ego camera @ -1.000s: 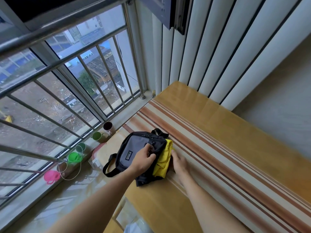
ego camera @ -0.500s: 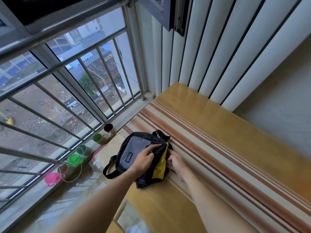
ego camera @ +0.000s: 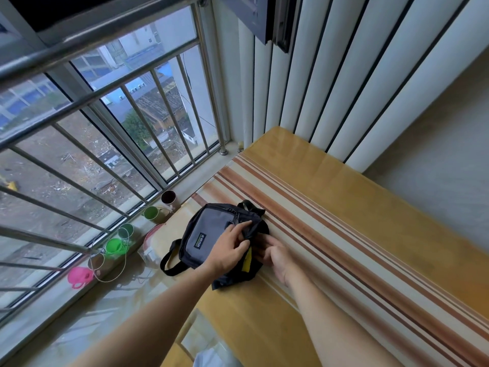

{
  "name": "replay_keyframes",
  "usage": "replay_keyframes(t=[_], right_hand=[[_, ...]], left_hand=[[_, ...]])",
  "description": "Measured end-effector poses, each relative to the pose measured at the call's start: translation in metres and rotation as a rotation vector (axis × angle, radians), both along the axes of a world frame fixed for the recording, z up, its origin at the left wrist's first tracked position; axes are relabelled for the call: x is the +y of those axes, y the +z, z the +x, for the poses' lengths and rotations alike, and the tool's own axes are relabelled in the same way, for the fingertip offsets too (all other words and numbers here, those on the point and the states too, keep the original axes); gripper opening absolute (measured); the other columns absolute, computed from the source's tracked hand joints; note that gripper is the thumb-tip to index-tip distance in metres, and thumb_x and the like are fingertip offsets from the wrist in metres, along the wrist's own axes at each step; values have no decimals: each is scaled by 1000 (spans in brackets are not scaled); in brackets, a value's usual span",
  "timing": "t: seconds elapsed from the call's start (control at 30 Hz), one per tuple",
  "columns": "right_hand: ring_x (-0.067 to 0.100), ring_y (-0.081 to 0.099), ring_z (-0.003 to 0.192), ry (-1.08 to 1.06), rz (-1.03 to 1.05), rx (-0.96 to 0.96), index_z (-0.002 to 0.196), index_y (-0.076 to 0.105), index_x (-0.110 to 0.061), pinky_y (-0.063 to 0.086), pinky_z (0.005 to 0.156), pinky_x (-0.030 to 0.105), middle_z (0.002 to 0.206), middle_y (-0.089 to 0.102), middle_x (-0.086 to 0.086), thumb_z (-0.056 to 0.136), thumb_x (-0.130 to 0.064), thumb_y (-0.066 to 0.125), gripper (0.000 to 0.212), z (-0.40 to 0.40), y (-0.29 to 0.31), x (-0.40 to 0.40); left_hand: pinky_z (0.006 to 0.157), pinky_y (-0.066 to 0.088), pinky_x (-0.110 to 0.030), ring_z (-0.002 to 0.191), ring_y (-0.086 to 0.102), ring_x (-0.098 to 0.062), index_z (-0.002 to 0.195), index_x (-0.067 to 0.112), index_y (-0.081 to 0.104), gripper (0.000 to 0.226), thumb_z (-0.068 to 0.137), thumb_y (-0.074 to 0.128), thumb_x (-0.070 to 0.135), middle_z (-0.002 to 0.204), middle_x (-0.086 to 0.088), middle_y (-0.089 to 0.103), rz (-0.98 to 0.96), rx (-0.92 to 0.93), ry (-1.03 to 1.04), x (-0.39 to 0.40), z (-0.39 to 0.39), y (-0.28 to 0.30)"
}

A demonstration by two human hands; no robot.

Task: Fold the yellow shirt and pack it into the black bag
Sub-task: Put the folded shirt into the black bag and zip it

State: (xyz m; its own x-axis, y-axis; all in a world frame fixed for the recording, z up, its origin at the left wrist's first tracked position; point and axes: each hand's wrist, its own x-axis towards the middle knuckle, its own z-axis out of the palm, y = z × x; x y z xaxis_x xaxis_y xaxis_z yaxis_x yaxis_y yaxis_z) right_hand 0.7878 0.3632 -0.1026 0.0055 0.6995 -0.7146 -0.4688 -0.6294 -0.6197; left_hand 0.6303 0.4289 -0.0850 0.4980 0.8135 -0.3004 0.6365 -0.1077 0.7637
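Note:
The black bag [ego camera: 203, 231], with a grey front panel and a small label, lies on the striped table [ego camera: 330, 234] near its left edge. My left hand [ego camera: 230, 247] pinches the bag's open flap at the right side. My right hand [ego camera: 275, 254] presses against the bag's opening, fingers tucked in at its edge. Only a thin strip of the yellow shirt [ego camera: 248, 262] shows between my hands; the rest is hidden inside the bag. The bag's strap [ego camera: 169, 263] loops off the left side.
Several plastic cups stand on the window sill left of the table: a dark one [ego camera: 168, 197], green ones [ego camera: 150, 213] and a pink one [ego camera: 76, 276]. Metal window bars [ego camera: 105, 165] rise behind them. Vertical blinds [ego camera: 317, 88] hang beyond the table's far end.
The yellow shirt has gone from bulging out of the bag's right side to almost wholly inside it. My right hand moved in against the opening, and my left hand pulled the flap over.

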Motion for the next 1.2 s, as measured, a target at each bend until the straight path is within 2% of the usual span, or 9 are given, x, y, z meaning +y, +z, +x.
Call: replay_keyframes(t=[0.13, 0.23, 0.33, 0.43, 0.53, 0.77, 0.97, 1.07, 1.2], right_hand=[[41, 63, 110, 96, -109, -78, 114, 69, -17, 53, 95, 49, 110, 70, 18, 67, 17, 30, 70, 7, -13, -22], [24, 62, 87, 253, -122, 75, 124, 64, -21, 49, 95, 46, 95, 68, 8, 66, 20, 30, 80, -6, -16, -28], [20, 62, 90, 291, -118, 45, 126, 63, -18, 56, 94, 45, 102, 69, 6, 70, 18, 34, 72, -7, -13, -27], [15, 66, 85, 148, -104, -392, 122, 62, -17, 55, 74, 32, 109, 67, 4, 89, 0, 41, 43, 10, -6, -22], [8, 64, 100, 186, 26, -719, 133, 53, -30, 54, 89, 33, 123, 62, -8, 96, -20, 48, 39, 27, 5, -15], [18, 57, 121, 292, -39, -638, 144, 42, -35, 52, 101, 44, 144, 52, -5, 91, -32, 54, 55, 20, 0, 27], [25, 65, 105, 421, -337, -310, 137, 49, -8, 63, 74, 40, 132, 61, 8, 82, -39, 75, 68, 8, -24, 26], [21, 68, 100, 364, -175, -520, 122, 64, -13, 57, 92, 43, 111, 72, 2, 85, -33, 71, 43, 5, -29, 27], [24, 67, 102, 90, -125, -779, 110, 66, -21, 57, 87, 44, 111, 71, 1, 83, -51, 60, 41, 13, -23, 34]], left_hand=[[116, 15, -41, 140, 19, -20, 146, 51, 33, 48, 99, 27, 56, 148, 4, 26, 308, 231, -82, 0, -15, -13], [121, -8, -52, 151, -16, -23, 152, 53, 2, 63, 98, 34, 53, 165, 1, -7, 343, 461, -235, -10, -20, -27], [117, -8, -63, 151, -20, -24, 151, 52, -5, 68, 96, 34, 55, 166, -3, -11, 386, 601, -261, -12, -19, -32], [111, -11, -72, 149, -24, -26, 151, 53, -2, 70, 92, 36, 59, 165, -6, -14, 401, 671, -280, -8, -16, -29], [106, -9, -79, 146, -32, -26, 148, 57, -7, 72, 91, 36, 66, 161, -4, -28, 370, 694, -291, -2, -16, -29], [106, -1, -80, 144, -35, -22, 144, 61, -16, 69, 91, 26, 73, 159, 1, -35, 292, 668, -258, 11, -12, -34], [105, -6, -79, 145, -35, -22, 145, 61, -13, 66, 92, 24, 73, 160, 2, -31, 205, 623, -171, 24, 5, -38], [107, -8, -77, 146, -33, -24, 147, 59, -10, 67, 92, 26, 72, 161, 1, -30, 184, 564, -126, 31, 9, -36], [114, -12, -67, 143, -38, -22, 148, 55, -14, 78, 88, 30, 76, 158, 1, -36, 195, 479, -154, 40, 9, -34]])
